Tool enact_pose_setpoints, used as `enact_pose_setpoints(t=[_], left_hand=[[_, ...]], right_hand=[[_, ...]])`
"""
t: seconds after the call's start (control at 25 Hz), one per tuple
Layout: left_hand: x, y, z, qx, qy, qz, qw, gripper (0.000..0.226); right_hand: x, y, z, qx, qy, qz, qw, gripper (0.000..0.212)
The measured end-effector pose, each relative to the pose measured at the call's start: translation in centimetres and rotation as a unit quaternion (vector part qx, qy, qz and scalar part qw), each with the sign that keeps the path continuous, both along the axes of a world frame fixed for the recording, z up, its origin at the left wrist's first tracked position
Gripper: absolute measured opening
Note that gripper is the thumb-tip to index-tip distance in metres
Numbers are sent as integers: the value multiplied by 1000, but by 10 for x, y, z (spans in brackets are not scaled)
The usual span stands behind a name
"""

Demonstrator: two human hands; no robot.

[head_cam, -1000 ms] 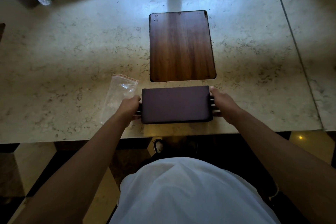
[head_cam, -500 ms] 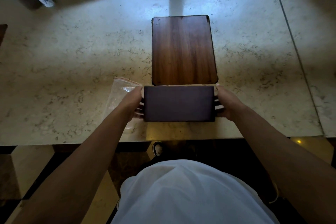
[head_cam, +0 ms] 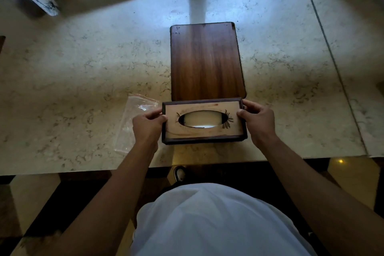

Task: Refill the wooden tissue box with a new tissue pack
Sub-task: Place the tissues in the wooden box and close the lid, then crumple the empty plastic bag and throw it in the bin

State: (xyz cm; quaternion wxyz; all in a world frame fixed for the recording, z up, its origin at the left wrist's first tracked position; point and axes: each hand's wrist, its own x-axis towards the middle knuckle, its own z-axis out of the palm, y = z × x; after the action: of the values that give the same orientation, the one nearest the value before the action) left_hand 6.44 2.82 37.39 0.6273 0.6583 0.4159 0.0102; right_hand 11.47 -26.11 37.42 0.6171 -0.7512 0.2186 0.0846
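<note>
1. Since the earlier frame, the wooden tissue box (head_cam: pixel 202 121) has turned over: its oval slot, pale inside, now faces up.
2. Left hand (head_cam: pixel 148 125) and right hand (head_cam: pixel 257 119) clamp its short ends, fingers closed.
3. It sits at the near table (head_cam: pixel 83 64) edge, touching the wooden board (head_cam: pixel 205 60); an empty plastic bag (head_cam: pixel 133 122) lies beside it.
4. Judged step: box refilled, being righted. Next: set it flat, release.

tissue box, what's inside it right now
Through the oval slot of the tissue box only a pale, lit surface shows, with no tissue sticking out. The rest of the interior is covered by the box's wooden face.
</note>
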Motion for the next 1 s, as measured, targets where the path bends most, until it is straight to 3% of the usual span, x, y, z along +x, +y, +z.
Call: enact_pose_setpoints(t=[0.36, 0.8, 0.92, 1.0], left_hand=[[-5, -5, -12, 21, 4, -18, 1000, 34], [-9, 0, -17, 24, 4, -56, 998, 34], [-9, 2, -12, 24, 5, -72, 997, 34], [-7, 5, -5, 28, 2, -80, 996, 31]], right_hand=[[-9, -3, -17, 4, 12, 2, 1000, 35], [-6, -5, -13, -56, 28, 43, 997, 37], [3, -1, -5, -107, 37, 81, 990, 49], [11, 7, 2, -197, 9, 123, 973, 56]])
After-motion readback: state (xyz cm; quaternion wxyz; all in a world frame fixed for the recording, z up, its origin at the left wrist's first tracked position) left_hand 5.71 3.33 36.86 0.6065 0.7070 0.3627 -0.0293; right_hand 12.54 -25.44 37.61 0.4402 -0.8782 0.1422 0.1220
